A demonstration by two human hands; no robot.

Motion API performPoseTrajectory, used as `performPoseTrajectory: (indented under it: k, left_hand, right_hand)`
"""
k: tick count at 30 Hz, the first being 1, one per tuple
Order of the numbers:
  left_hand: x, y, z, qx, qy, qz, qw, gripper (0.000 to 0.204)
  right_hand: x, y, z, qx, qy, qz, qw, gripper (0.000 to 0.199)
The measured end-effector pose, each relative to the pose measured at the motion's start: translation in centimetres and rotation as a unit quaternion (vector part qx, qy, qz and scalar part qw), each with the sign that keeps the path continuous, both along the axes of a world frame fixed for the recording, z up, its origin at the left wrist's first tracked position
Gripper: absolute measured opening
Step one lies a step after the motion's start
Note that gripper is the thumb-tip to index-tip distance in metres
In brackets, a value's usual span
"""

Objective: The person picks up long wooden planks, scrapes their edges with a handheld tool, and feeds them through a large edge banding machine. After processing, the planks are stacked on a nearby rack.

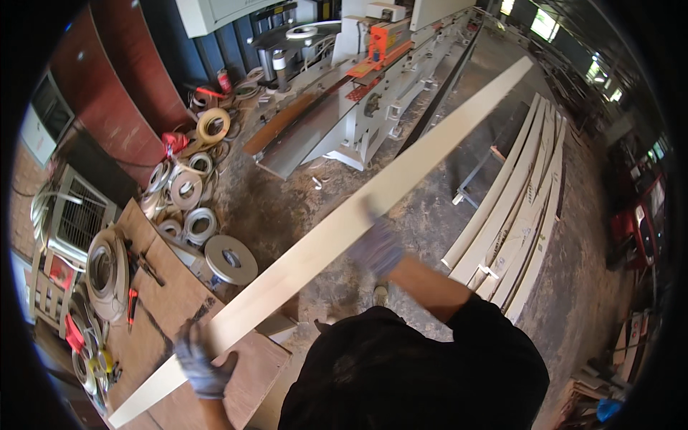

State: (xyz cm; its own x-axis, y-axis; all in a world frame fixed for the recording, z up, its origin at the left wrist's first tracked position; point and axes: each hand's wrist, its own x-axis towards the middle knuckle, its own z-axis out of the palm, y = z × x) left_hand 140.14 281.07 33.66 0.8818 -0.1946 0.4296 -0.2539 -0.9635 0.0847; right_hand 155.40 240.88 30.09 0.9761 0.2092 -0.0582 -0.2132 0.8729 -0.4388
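Head view: a long, pale wooden board [301, 265] slants out from over the brown plywood desk [258, 369] — grey-gloved left hand [203, 364] clasping it, grey-gloved right hand [378, 249] (fingers blurred) seemingly gripping its edge; I'd support such length evenly.

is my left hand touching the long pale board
Touching: the head view shows your gloved left hand lying across the long pale board near its lower-left end, fingers covering its face with no gap visible.
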Motion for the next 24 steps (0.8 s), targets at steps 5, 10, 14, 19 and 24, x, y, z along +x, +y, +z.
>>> performPoseTrajectory:
  k: [5, 10, 14, 19, 24]
  left_hand:
    - [5.6, -6.4, 0.7, -0.012, 0.077, 0.003, 0.997, 0.066]
    - [2.0, 5.0, -1.6, -0.008, 0.129, 0.05, 0.99, 0.04]
    - [-1.4, 15.2, -4.2, -0.122, 0.276, 0.093, 0.949, 0.031]
    - [-3.5, 22.6, -5.4, -0.007, 0.282, 0.325, 0.903, 0.062]
    - [-2.4, 19.8, -7.5, -0.036, 0.16, 0.24, 0.957, 0.075]
  right_hand:
    - [-4.4, 13.2, -2.0, 0.001, 0.129, 0.254, 0.959, 0.066]
    - [2.6, 4.4, -4.9, 0.01, -0.139, -0.004, 0.99, 0.059]
    - [4.6, 3.6, -7.1, 0.2, 0.133, 0.035, 0.97, 0.063]
    - [2.6, 14.1, -7.3, -0.059, 0.266, 0.13, 0.953, 0.06]
    - [2.3, 24.4, -9.4, -0.083, 0.236, 0.258, 0.933, 0.049]
